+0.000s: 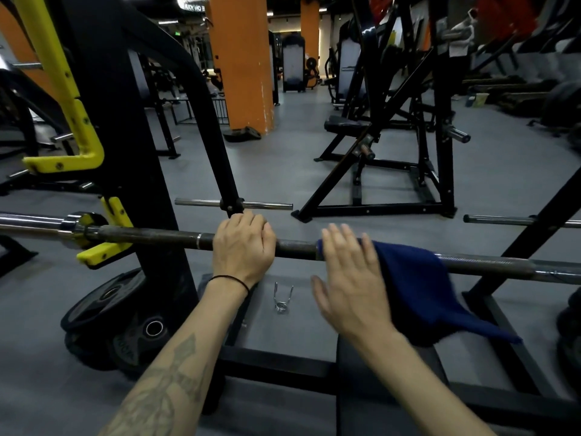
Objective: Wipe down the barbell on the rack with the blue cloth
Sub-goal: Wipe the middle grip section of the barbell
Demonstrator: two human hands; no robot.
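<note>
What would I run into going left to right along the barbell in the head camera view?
Chrome sleeve → yellow rack hook → bare dark shaft → left hand gripping the bar → right hand, fingers straight, over the blue cloth's left edge → blue cloth draped over the bar → bare knurled shaft.

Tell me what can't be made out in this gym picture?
Head view only:
- Right hand: motion-blurred, so whether it touches the blue cloth is unclear.
- Barbell: both ends cut off by the frame edges; the cloth and the left hand cover parts.
- Weight plates: lettering too dark to read.
</note>
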